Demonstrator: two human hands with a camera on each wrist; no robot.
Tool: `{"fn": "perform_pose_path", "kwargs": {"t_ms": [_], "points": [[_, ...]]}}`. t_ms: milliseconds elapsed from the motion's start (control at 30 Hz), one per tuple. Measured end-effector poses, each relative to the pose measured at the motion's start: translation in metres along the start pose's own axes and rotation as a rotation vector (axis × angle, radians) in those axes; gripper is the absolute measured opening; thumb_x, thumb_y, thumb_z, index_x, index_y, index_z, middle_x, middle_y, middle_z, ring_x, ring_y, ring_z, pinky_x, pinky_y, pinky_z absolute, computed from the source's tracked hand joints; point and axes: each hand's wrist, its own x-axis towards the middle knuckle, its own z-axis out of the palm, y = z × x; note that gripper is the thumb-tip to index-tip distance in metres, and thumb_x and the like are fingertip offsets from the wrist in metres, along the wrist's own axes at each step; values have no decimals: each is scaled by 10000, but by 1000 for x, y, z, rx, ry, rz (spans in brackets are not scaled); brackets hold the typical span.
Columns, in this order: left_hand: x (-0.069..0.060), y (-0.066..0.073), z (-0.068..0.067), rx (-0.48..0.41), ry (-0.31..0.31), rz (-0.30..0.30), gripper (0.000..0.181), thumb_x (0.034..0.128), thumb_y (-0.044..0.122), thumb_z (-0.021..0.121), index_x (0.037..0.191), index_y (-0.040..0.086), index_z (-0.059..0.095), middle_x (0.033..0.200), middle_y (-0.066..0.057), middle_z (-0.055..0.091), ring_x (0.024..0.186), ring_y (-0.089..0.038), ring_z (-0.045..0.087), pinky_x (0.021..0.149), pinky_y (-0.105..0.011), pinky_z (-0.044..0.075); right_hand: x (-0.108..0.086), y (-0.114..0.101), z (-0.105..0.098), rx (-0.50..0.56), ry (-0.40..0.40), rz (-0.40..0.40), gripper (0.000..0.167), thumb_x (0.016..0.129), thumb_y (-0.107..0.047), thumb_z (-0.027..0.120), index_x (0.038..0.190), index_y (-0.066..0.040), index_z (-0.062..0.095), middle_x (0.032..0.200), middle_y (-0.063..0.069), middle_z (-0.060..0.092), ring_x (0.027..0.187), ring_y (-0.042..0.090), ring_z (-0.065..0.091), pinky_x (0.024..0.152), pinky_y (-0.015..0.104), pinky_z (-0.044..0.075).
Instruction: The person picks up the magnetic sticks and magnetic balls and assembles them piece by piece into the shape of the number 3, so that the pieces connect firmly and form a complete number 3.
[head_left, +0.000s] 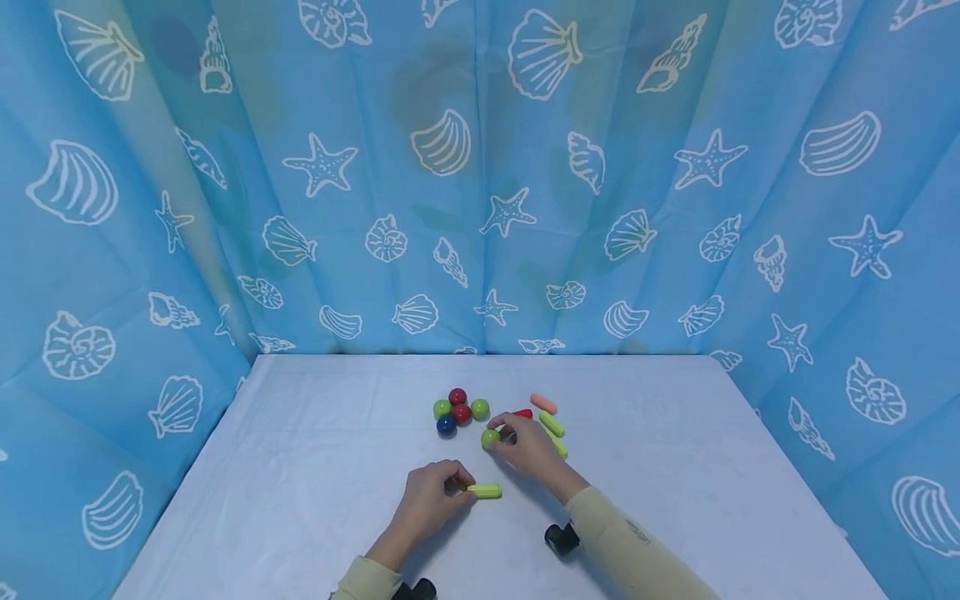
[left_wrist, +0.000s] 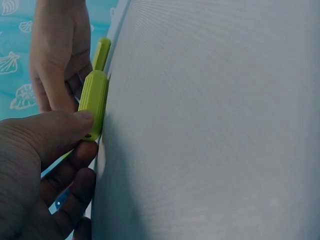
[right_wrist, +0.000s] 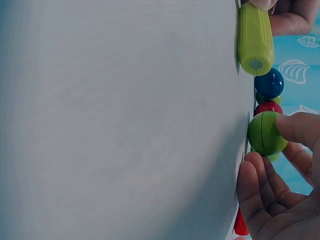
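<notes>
My left hand (head_left: pixel 435 498) pinches the left end of a short yellow-green ribbed plastic stick (head_left: pixel 487 492) between thumb and fingertips, low on the white table. In the left wrist view the stick's ribs and a small hole at its end show beside the thumb. Farther forward and to the right, my right hand (head_left: pixel 527 446) holds a green ball (head_left: pixel 490 437) between thumb and fingers. A thin seam runs round that ball (right_wrist: pixel 264 133) in the right wrist view. The palm side of the right hand is hidden in the head view.
Left of the right hand sit red balls (head_left: pixel 457 397), green balls (head_left: pixel 480 408) and a blue ball (head_left: pixel 446 427). Behind and right of it lie an orange stick (head_left: pixel 543 403), a red stick (head_left: pixel 524 413) and yellow-green sticks (head_left: pixel 552 423). A blue shell-patterned curtain (head_left: pixel 480 250) surrounds the table.
</notes>
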Motion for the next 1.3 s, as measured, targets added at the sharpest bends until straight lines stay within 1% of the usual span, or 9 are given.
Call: {"fn": "perform_pose_path", "kwargs": {"t_ms": [200,400,667,967,1167,1300], "points": [[1,-1,0,1,-6,5,152,833,217,836,924,237,716,856,149,654,807,-53,576,747,-305,500,-10,4,-5,-11,-14,-8,255,907,-250,781,1141,-199,694,1017,-20,687,898,150,621,831,352,566],[0,1,0,-3,-10,-10,150,838,212,834,924,239,714,856,143,648,805,-57,566,742,-301,494,-19,7,-9,-3,-34,-9,247,905,-248,787,1131,-210,694,1005,-31,681,884,143,614,826,344,566],[1,2,1,-7,-27,-64,144,839,221,830,926,253,720,836,152,629,789,-60,549,734,-298,478,-31,12,-14,-12,-86,-19,255,895,-247,796,1123,-213,688,964,-51,669,838,127,595,758,291,560],[2,0,1,-10,-21,-46,158,836,213,833,945,240,722,856,150,649,812,-55,580,752,-308,503,-41,16,-19,11,-118,-7,260,900,-270,785,1135,-235,680,918,-82,657,804,117,568,713,270,507],[1,-1,1,-16,-18,-55,162,835,207,832,951,235,722,864,144,643,832,-66,582,768,-319,511,-46,17,-20,38,-141,18,254,905,-285,781,1130,-228,678,874,-79,630,790,131,558,690,272,496],[2,0,-2,-25,-20,-60,158,841,204,824,957,231,721,868,135,634,840,-77,574,771,-328,499,-49,18,-20,46,-149,18,256,903,-294,783,1126,-226,678,874,-80,626,787,127,558,678,266,495]]}}
